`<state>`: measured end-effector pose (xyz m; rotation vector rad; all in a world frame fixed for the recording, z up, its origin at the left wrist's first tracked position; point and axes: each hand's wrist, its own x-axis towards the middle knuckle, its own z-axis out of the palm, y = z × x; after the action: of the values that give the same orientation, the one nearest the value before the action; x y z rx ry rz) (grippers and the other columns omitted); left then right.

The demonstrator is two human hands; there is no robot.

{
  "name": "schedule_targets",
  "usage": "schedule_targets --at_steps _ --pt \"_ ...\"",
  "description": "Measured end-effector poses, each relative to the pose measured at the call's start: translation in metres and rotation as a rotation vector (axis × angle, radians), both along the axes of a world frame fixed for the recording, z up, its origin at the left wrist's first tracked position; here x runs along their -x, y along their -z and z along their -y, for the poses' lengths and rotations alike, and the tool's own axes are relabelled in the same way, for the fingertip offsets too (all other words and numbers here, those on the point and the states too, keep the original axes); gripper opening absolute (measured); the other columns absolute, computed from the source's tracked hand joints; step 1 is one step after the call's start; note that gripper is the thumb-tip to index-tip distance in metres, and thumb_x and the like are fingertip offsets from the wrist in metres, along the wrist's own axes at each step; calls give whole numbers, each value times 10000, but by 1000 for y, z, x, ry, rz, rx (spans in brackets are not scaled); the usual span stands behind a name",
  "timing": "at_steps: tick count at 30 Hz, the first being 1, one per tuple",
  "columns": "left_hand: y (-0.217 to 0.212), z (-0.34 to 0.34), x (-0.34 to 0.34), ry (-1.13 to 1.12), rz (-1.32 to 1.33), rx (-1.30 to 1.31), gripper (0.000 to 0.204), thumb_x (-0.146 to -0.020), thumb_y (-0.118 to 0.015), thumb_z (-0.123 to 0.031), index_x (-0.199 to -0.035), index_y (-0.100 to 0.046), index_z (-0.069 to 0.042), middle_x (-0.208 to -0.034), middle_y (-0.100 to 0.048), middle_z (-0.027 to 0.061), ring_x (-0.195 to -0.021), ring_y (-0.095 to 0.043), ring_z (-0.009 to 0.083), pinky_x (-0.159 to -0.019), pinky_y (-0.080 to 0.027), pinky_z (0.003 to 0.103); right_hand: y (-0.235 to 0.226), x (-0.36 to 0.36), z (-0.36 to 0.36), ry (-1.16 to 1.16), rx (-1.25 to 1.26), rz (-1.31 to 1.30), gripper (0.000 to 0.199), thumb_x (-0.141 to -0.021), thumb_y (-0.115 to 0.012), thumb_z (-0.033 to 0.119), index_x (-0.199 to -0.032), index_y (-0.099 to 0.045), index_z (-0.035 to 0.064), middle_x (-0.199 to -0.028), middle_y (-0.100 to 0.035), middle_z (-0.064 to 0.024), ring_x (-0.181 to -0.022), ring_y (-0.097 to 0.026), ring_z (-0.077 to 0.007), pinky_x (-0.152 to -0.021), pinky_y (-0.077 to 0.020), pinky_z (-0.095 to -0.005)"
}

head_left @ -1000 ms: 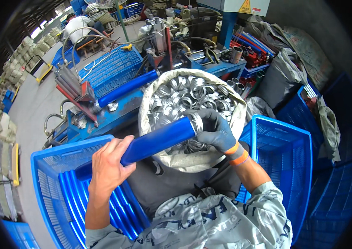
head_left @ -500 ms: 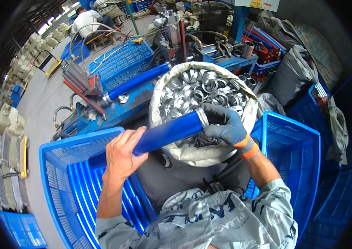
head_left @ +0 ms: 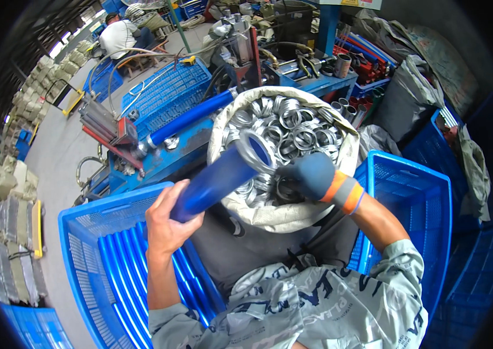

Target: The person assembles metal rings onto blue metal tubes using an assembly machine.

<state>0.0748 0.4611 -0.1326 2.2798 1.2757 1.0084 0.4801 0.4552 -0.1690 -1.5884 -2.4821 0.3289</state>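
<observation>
My left hand [head_left: 168, 224], bare, is wrapped round the near part of a shiny blue tube [head_left: 214, 181]. The tube slants up and away to the right, and a silver metal ring [head_left: 246, 149] sits at its far end. My right hand [head_left: 316, 176], in a dark glove with an orange and grey cuff, reaches down among loose metal rings [head_left: 301, 138] that fill a white woven sack [head_left: 269, 223]. Its fingers are curled and partly hidden, so what they hold does not show. The tube's ringed end is close beside this glove.
On my left a blue crate [head_left: 75, 250] holds several blue tubes [head_left: 121, 273]. Another blue crate [head_left: 415, 174] stands on my right. Beyond the sack, a blue bench with a clamping machine [head_left: 112, 134] carries another blue tube [head_left: 191, 116]. A person [head_left: 119, 38] sits far left.
My right hand has left the tube's end and dropped to the rings in the sack. My left hand has tilted the tube, turning its ringed end upward and toward me.
</observation>
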Motion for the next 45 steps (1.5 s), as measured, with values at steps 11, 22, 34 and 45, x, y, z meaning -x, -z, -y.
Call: schedule_targets --at_steps 11,22,34,45 --pt "1 -3 8 51 1227 183 730 -1115 -735 -600 -1564 -590 -43 -1381 -764 182 -1228 -766 293 -1104 -639 459 20 23 -1 -67 -40 351 216 -904 -808 264 -1088 -803 151 -959 -810 -135 -863 -820 -382 -721 -636 -530" --pt "37 27 -20 -12 1648 336 679 -1154 -715 -540 -1565 -609 -11 -1461 -767 206 -1329 -772 329 -1072 -701 504 0 3 16 325 529 -1281 200 -1087 -772 181 -1168 -800 0 -1022 -826 -41 -791 -688 -68 -709 -589 -298" --pt "58 29 -45 8 1583 387 676 -1142 -755 -495 -1594 -594 -19 -1521 -732 214 -1381 -747 334 -1143 -669 529 10 35 34 165 455 -1719 644 -920 -907 -46 -1514 -662 7 -1394 -768 -79 -1221 -776 -181 -1069 -655 -369" --pt "64 13 -49 -38 1465 341 698 -1115 -787 -502 -1570 -601 -5 -1472 -751 209 -1352 -760 325 -1121 -676 512 -10 32 27 165 403 -1522 718 -953 -919 -54 -1605 -618 -52 -1466 -758 -121 -1320 -732 -190 -1108 -646 -376"
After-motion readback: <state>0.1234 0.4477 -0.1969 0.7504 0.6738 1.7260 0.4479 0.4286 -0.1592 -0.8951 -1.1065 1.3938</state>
